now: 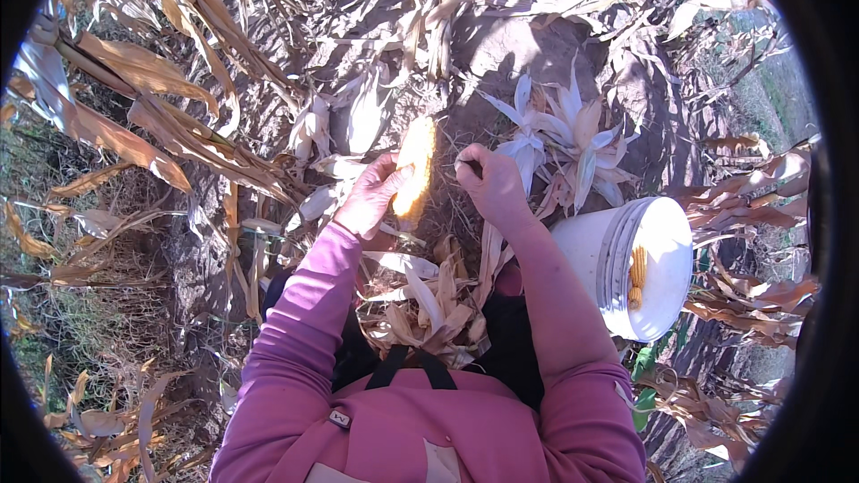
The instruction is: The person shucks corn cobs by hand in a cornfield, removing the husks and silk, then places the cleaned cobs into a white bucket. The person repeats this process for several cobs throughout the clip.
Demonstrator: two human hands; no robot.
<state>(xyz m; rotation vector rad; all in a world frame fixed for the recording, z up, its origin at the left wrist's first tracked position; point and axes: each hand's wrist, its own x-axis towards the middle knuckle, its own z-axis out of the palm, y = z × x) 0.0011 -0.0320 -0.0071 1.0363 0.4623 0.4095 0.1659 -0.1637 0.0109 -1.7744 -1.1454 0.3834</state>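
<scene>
My left hand [376, 193] is closed around the lower part of a bare yellow corn cob [417, 161], which stands nearly upright with its kernels showing. To its right and apart from the cob, my right hand [490, 181] is curled with thumb and fingertips together; whether anything small sits in that pinch I cannot make out. Loose dry husks [429, 309] lie in a heap on and between my legs. Just beyond my right hand are pale peeled-back husks [573, 139] spread on the soil.
A white plastic bucket [591, 250] lies on its side at my right, with yellow corn cobs [637, 277] inside. Dry corn stalks [170, 107] lean across the left. Several ears in pale husk [367, 112] rest on the ground ahead. Another stalk [438, 27] rises straight ahead.
</scene>
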